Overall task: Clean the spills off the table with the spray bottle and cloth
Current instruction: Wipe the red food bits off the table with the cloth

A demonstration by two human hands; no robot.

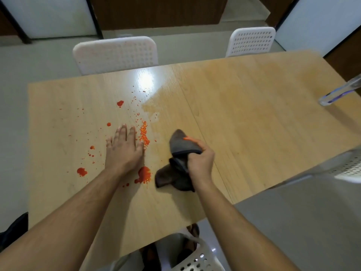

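**Cloth in right hand, left hand flat among red spills**

Head view. Wooden counter (pixel 244 106) carries red spills (pixel 144 174) on its left half: a large blot near the front, smaller blots and scattered droplets further left and back, plus a dense line of orange-red beads just right of the left hand. A wet patch (pixel 151 108) lies beyond the beads, towards the glare spot.

Left hand (pixel 124 148) rests palm down on the counter, fingers (pixel 121 133) straight and slightly spread, holding nothing.

Right hand (pixel 199 163) grips a dark grey cloth (pixel 178 151), fingers curled round its bunched middle; one end sticks up and away, the other end hangs down to the counter. An orange smear shows on the cloth by the fingertips.

Spray bottle (pixel 340 92), clear, sits at the far right edge of the counter, well apart from both hands; only partly in view.

White perforated chairs (pixel 115 53) stand behind the counter
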